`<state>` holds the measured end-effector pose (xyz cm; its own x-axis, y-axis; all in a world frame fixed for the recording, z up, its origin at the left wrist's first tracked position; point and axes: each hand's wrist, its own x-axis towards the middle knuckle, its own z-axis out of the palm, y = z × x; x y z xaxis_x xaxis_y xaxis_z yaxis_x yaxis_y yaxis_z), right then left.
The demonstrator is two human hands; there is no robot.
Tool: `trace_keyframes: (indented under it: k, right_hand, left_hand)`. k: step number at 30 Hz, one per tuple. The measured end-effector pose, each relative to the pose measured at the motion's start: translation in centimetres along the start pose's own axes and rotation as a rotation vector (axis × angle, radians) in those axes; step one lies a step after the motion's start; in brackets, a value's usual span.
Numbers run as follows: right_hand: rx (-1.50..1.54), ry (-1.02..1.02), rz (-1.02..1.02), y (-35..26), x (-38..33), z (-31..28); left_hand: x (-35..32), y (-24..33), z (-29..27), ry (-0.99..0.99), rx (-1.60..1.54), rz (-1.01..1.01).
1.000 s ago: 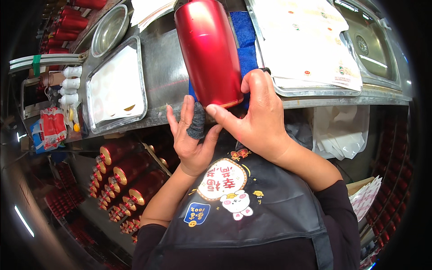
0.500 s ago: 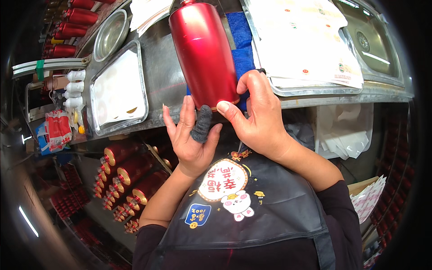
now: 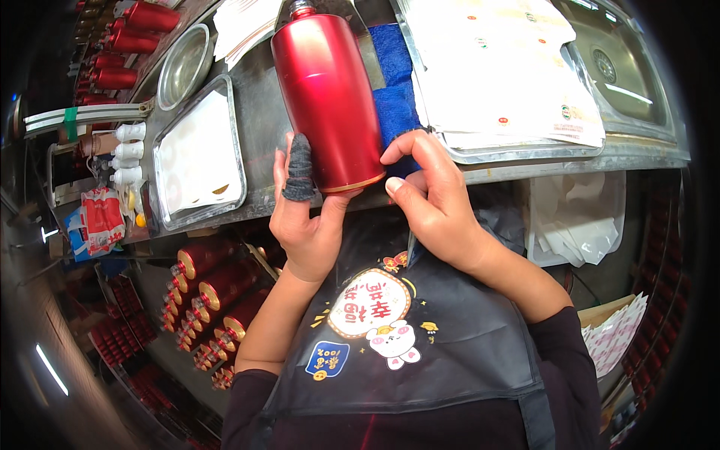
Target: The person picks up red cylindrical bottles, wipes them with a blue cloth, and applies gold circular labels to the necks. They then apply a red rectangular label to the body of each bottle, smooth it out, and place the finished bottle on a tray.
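A large glossy red bottle [image 3: 326, 105] lies tilted on the metal counter, its neck pointing away and its gold-rimmed base toward me. My left hand [image 3: 307, 225] holds it near the base: the fingers lie along its left side and the thumb is at the bottom rim. A dark grey wrap [image 3: 299, 169] covers one finger of that hand. Beside the lower right edge of the bottle is my right hand [image 3: 435, 199], fingers bent. Its index fingertip is at the bottle's side, and the thumb tip stands apart with nothing visible between them.
Blue cloth [image 3: 395, 105] lies right of the bottle. Beyond it is a tray of printed white sheets [image 3: 510, 75], then a sink [image 3: 626, 67]. At left are a metal tray [image 3: 199, 150] and a round bowl [image 3: 184, 67]. More red bottles [image 3: 217, 277] sit below the counter.
My left hand has moved up onto the bottle's left side near the base. The right thumb has come off the base. The bottle has shifted slightly left, showing more of its neck.
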<state>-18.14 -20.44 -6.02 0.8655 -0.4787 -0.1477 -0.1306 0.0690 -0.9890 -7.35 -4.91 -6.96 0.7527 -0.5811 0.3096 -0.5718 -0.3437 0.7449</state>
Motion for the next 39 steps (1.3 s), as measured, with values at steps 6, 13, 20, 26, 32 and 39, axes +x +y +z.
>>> trace_keyframes:
  k: [6, 13, 20, 26, 32, 39]
  right_hand:
    - [-0.182, 0.053, -0.161, -0.5, -0.2, 0.4]
    - [-0.498, 0.197, -0.311, -0.6, 0.4, 2.2]
    - [-0.468, 0.208, -0.398, 0.2, 0.6, 2.2]
    - [-0.431, 0.189, -0.373, 0.8, 0.5, 1.6]
    - [-0.402, 0.197, -0.395, 0.9, 0.7, 1.6]
    - [-0.472, 0.214, -0.415, 0.8, 0.6, 1.8]
  left_hand:
    - [-0.9, -0.6, -1.0, -0.183, -0.473, -0.108]
    - [-3.8, -1.4, -1.3, -0.109, -0.105, 0.063]
    - [-4.8, -1.6, -0.8, -0.116, 0.059, 0.074]
    - [-4.1, -1.2, -1.0, -0.156, 0.116, 0.178]
    - [-3.9, -1.1, -1.2, -0.154, 0.159, 0.214]
    - [-3.4, -0.3, -0.9, -0.137, 0.241, 0.219]
